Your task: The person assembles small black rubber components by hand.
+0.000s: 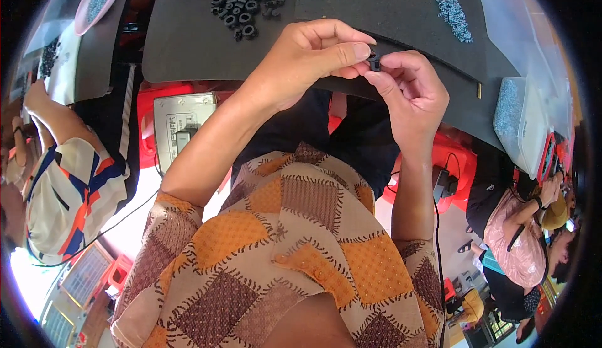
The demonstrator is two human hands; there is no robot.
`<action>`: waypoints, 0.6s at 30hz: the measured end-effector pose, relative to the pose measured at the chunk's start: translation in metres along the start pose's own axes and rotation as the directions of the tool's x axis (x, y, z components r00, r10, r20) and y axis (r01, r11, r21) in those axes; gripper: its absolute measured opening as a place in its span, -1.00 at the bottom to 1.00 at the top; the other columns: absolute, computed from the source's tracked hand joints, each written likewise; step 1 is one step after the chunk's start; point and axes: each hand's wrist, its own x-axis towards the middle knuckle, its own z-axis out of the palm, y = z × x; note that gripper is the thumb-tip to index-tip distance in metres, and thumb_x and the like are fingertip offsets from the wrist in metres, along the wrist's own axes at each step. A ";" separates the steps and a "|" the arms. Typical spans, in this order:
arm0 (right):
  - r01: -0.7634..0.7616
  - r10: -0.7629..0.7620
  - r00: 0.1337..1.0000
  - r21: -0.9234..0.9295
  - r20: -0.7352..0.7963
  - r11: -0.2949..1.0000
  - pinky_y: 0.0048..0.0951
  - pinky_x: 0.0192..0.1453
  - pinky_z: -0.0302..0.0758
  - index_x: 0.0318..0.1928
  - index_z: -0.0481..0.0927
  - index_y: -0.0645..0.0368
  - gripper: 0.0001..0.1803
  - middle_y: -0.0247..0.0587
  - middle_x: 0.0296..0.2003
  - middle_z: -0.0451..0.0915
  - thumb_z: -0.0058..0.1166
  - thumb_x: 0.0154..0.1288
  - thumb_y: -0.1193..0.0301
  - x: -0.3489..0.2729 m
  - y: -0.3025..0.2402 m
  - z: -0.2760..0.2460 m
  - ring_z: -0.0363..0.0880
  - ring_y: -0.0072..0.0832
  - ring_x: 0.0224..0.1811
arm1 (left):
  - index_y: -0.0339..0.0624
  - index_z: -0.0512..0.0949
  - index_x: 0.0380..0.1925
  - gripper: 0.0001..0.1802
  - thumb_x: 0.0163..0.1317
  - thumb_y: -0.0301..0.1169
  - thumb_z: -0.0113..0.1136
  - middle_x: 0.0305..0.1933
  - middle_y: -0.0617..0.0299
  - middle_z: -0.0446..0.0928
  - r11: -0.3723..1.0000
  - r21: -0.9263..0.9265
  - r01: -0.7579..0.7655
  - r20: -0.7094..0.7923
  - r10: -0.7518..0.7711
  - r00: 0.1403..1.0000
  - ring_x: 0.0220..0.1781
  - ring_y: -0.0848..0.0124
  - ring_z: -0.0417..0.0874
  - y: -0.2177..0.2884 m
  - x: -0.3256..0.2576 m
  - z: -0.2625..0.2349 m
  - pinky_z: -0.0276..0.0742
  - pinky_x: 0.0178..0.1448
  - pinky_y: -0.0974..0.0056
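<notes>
Between my two hands, over the front edge of the dark table mat, is a small black ring-like part (375,64). My left hand (326,50) pinches it from the left with thumb and forefinger. From the right, the thumb and fingertips of my right hand (414,84) close on the same part. The fingertips hide much of it, so its exact kind is unclear. A heap of similar black ring-shaped parts (244,3) lies beyond my left hand. To the far right on the mat is a small pile of tiny bluish-silver pieces (453,12).
A clear plastic box (520,119) of small bluish pieces stands at the right edge. A pink bowl (100,0) holds similar pieces at far left. A small brass-coloured pin (480,91) lies near the mat's edge. Co-workers sit on both sides; a metal box (179,119) is below the table.
</notes>
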 end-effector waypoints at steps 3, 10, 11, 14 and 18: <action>-0.019 0.019 0.999 -0.006 -0.036 1.000 -0.63 -0.19 0.55 -0.23 0.60 0.32 -0.82 -0.33 -0.32 0.63 0.30 0.15 0.68 -0.002 -0.002 0.002 0.58 -0.69 -0.31 | -0.20 0.65 -0.04 -0.77 0.33 -0.40 0.26 -0.23 0.25 0.67 0.999 0.050 -0.008 -0.008 0.008 1.000 -0.23 0.56 0.68 0.000 0.001 0.000 0.63 -0.07 0.45; -0.093 0.092 0.989 -0.009 -0.116 0.996 -0.64 -0.19 0.55 -0.21 0.62 0.31 -0.81 -0.34 -0.31 0.64 0.30 0.16 0.69 -0.007 -0.006 0.006 0.59 -0.68 -0.30 | -0.20 0.67 -0.07 -0.77 0.29 -0.40 0.31 -0.24 0.28 0.67 0.985 0.169 -0.034 -0.068 0.046 0.997 -0.25 0.56 0.66 -0.002 0.001 0.004 0.60 -0.08 0.46; -0.099 0.101 0.988 0.017 -0.117 0.995 -0.64 -0.19 0.56 -0.21 0.62 0.31 -0.81 -0.34 -0.31 0.63 0.30 0.16 0.70 -0.007 -0.006 0.006 0.59 -0.68 -0.30 | -0.20 0.67 -0.07 -0.77 0.28 -0.40 0.31 -0.24 0.28 0.67 0.984 0.177 -0.035 -0.069 0.048 0.996 -0.25 0.57 0.64 -0.002 0.001 0.004 0.59 -0.08 0.46; -0.103 0.108 0.988 0.049 -0.115 0.993 -0.64 -0.19 0.56 -0.22 0.61 0.31 -0.81 -0.34 -0.31 0.63 0.29 0.15 0.71 -0.006 -0.007 0.008 0.59 -0.68 -0.30 | -0.21 0.67 -0.08 -0.76 0.28 -0.41 0.32 -0.25 0.28 0.67 0.984 0.175 -0.042 -0.068 0.055 0.996 -0.25 0.59 0.62 -0.002 0.001 0.004 0.57 -0.08 0.45; -0.092 0.093 0.991 0.020 -0.095 0.996 -0.65 -0.19 0.56 -0.25 0.59 0.31 -0.81 -0.37 -0.33 0.61 0.29 0.14 0.72 -0.005 -0.005 0.005 0.57 -0.69 -0.30 | -0.22 0.67 -0.09 -0.77 0.27 -0.42 0.33 -0.26 0.30 0.67 0.980 0.193 -0.051 -0.063 0.064 0.996 -0.24 0.60 0.60 0.000 -0.001 0.006 0.55 -0.07 0.44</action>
